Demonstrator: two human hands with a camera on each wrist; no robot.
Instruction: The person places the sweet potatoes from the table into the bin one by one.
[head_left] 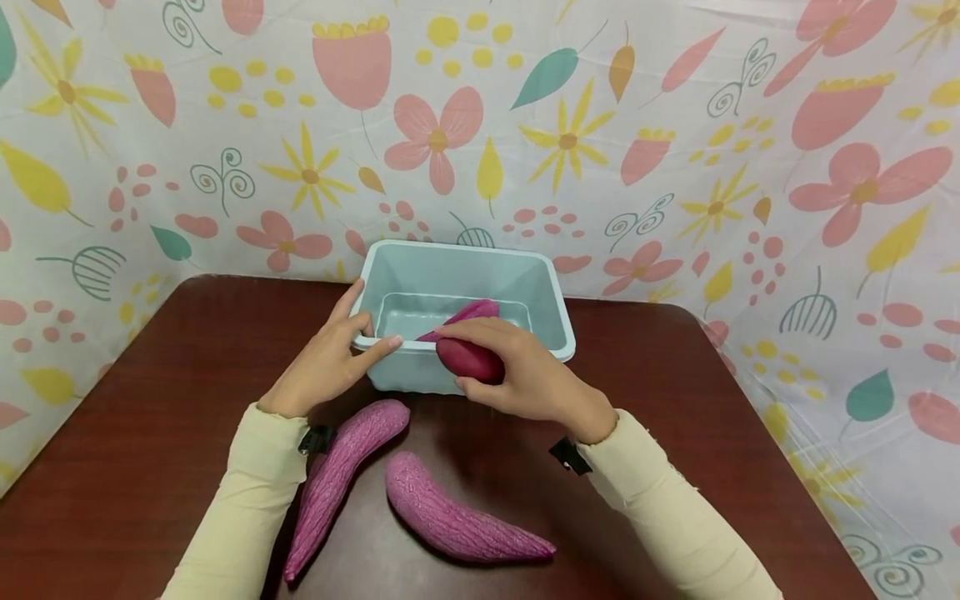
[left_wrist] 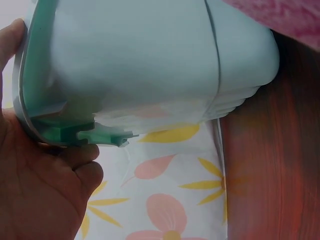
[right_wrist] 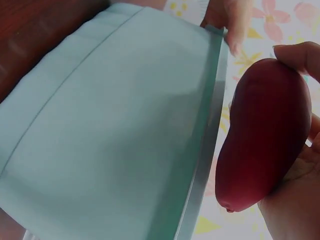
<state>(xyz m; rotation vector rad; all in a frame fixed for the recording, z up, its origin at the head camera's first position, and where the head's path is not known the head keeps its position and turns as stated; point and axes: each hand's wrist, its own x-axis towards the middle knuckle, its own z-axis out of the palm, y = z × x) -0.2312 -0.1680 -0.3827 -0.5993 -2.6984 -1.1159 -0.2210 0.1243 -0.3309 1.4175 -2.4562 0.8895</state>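
Note:
A light blue plastic bin (head_left: 412,367) stands near the table's back edge. My left hand (head_left: 318,364) grips its front left corner, thumb along the front rim and fingers at the left side; the left wrist view shows that hand (left_wrist: 45,185) curled at the rim. My right hand (head_left: 528,371) holds a smooth dark red mango-like fruit (head_left: 467,360) over the front rim, its curved body plain in the right wrist view (right_wrist: 265,135). Inside the bin a pink-purple piece (head_left: 476,311) shows, partly hidden by the right hand and fruit.
Two long, wrinkled pink-purple gourds lie on the brown table (head_left: 645,367) in front of the bin: the left gourd (head_left: 345,475) beside my left sleeve, the right gourd (head_left: 465,521) nearer the middle. A flower-patterned cloth (head_left: 525,167) hangs behind the table.

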